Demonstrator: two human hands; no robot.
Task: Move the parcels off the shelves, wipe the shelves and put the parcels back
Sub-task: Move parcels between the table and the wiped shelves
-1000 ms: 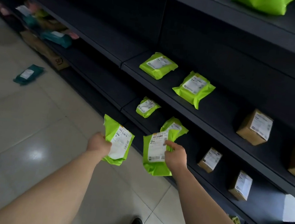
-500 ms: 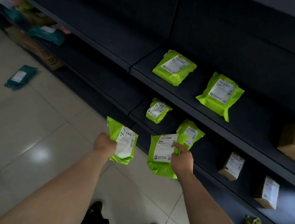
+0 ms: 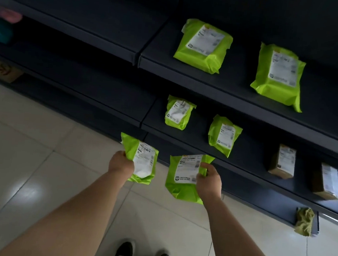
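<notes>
Parcels in lime-green film occupy both hands. The left hand (image 3: 121, 162) curls its fingers round the left edge of the left parcel (image 3: 146, 164), label facing up. The right hand (image 3: 209, 180) pinches the right edge of the right parcel (image 3: 181, 176) between thumb and fingers. Both parcels hang in the air over the tiled floor (image 3: 34, 154), just in front of the lower shelves and touching none of them.

Just beyond the hands, the middle shelf (image 3: 251, 158) carries two small green parcels (image 3: 177, 113) and, further right, two cardboard boxes (image 3: 283, 162). The upper shelf (image 3: 231, 86) holds two larger green parcels (image 3: 203, 45). A crumpled yellow-green cloth (image 3: 304, 221) sits at the front edge of the bottom shelf (image 3: 260, 203), well to the right of the hands. Dark shoes (image 3: 126, 251) show below the arms.

Whether these two parcels are coming off or going back cannot be told from this view alone.

The main risk looks like a drop. Each parcel is held by one edge only, the film seems slick, and the weight hangs away from the fingers, so a loosening grip could let one slide to the tiles. With both hands full, neither is free to catch it or to take up the cloth. If the parcels are set down on the middle shelf, a careless reach could knock the two small parcels already there. One left too near the front lip could tip off. Setting them on a shelf not yet wiped would mean lifting them again.
</notes>
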